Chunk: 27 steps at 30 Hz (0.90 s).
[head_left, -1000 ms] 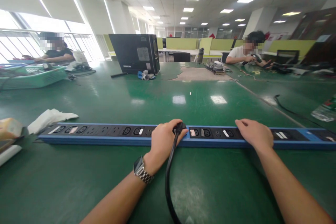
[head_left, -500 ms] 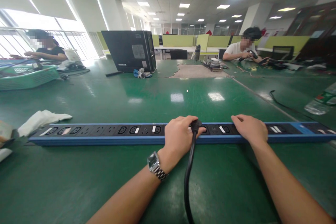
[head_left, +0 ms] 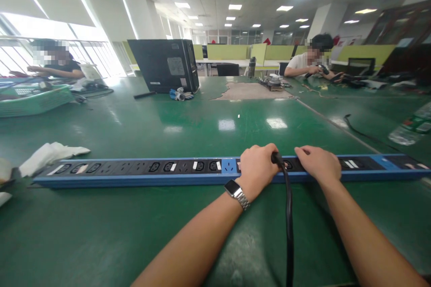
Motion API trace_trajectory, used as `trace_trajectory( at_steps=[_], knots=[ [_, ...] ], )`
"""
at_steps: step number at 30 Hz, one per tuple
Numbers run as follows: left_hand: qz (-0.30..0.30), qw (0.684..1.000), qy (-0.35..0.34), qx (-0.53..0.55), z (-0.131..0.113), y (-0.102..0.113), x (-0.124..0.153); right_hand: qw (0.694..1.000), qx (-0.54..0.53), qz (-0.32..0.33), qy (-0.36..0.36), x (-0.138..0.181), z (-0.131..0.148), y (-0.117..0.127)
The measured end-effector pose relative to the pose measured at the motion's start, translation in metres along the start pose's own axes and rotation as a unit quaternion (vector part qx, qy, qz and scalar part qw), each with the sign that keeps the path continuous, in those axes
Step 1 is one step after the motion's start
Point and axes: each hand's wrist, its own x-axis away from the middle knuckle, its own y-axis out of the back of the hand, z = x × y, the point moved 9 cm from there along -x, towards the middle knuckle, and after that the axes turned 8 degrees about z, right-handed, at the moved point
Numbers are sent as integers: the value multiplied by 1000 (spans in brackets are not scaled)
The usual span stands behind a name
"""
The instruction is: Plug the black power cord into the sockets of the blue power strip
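Note:
A long blue power strip (head_left: 128,181) with a row of black sockets lies across the green table in front of me. My left hand (head_left: 256,167), with a metal watch on the wrist, is closed on a black plug (head_left: 276,158) just over the sockets, right of the strip's middle. Whether the plug touches a socket is hidden by my fingers. From the plug a thick black cable (head_left: 289,228) drops toward me over the near edge. To its right, my right hand (head_left: 318,163) is wrapped over the strip, fingers curled and partly hidden.
White cloth or paper (head_left: 54,154) lies behind the strip's left end. Farther back are a green basket (head_left: 37,103), a black computer case (head_left: 161,65) and gloves (head_left: 181,94). A plastic bottle (head_left: 414,125) lies at right. Two people sit across the table.
My left hand has moved right along the strip with the plug and cable, uncovering a blue socket. My right hand has stayed in place on the strip.

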Motion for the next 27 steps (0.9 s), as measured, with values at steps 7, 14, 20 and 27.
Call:
trace_trajectory(
  at_steps=[7, 14, 20, 27],
  knots=[
    [7, 999, -13, -29, 0, -5, 2, 1000, -3, 1, 0, 2, 0, 2],
    [11, 994, -88, -56, -8, -11, 6, 1000, -4, 8, -2, 1, -1, 0],
    [-8, 990, -133, -43, -16, -16, 12, 1000, -12, -20, 13, 1, -2, 2],
    [-187, 957, -73, 211, 17, 49, 22, 1000, -17, -17, -3, -1, -6, 1]
  ],
)
